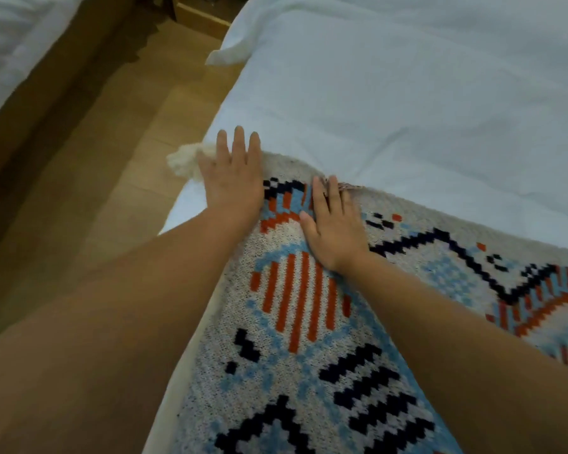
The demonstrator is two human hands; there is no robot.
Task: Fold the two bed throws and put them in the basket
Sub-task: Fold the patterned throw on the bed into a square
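A knitted bed throw (309,371), cream with red, blue and black blocky patterns, lies spread on the white bed (407,109). My left hand (233,178) rests flat on the throw's far left corner, fingers apart, beside a cream tassel (184,162) that hangs over the bed's edge. My right hand (335,224) lies flat on the throw just to the right, fingers together, pressing the far edge. Neither hand grips the fabric. Only one throw shows, and no basket is in view.
A wooden floor (95,191) runs along the bed's left side. A second white bed (14,44) stands at the far left. A wooden nightstand base (200,14) sits at the top between the beds.
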